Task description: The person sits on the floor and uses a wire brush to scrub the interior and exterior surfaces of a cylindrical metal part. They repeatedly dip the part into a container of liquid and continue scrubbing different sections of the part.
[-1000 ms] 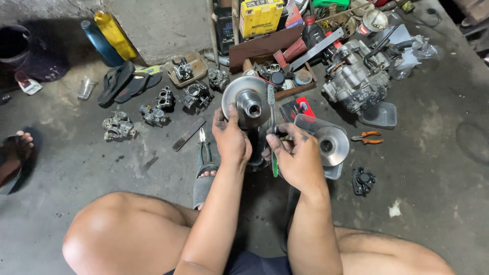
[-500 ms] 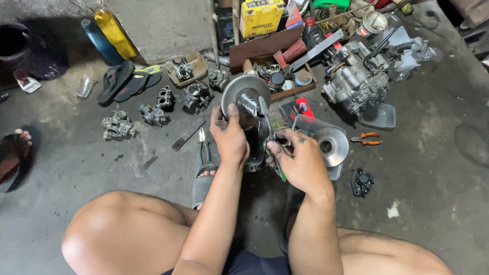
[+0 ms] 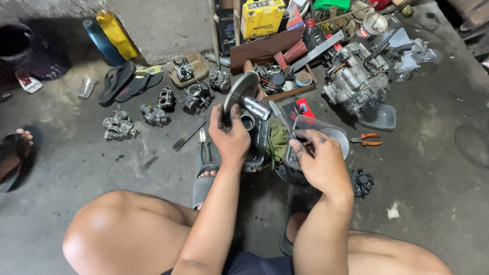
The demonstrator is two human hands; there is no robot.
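Person squats on a grey concrete floor, knees at the bottom of the frame. Left hand, centre frame, grips a round metal pulley disc with a short shaft sticking out toward the right; fingers curl over the disc's lower edge, disc tilted edge-on. Right hand, just right of centre, holds a green-handled brush; fingers pinch it, bristle head up near the shaft tip. Whether the bristles touch the shaft, cannot tell. Under both hands sits a dark metal housing with a green rag beside it. A second shiny disc lies just behind the right hand.

Upper right: engine block, orange-handled pliers below it. Upper centre: yellow box, open box of small parts. Left of centre: carburettors scattered on the floor, black sandals, blue and yellow bottles upper left. Green-handled pliers lie beside the left wrist. Another person's foot at the left edge.
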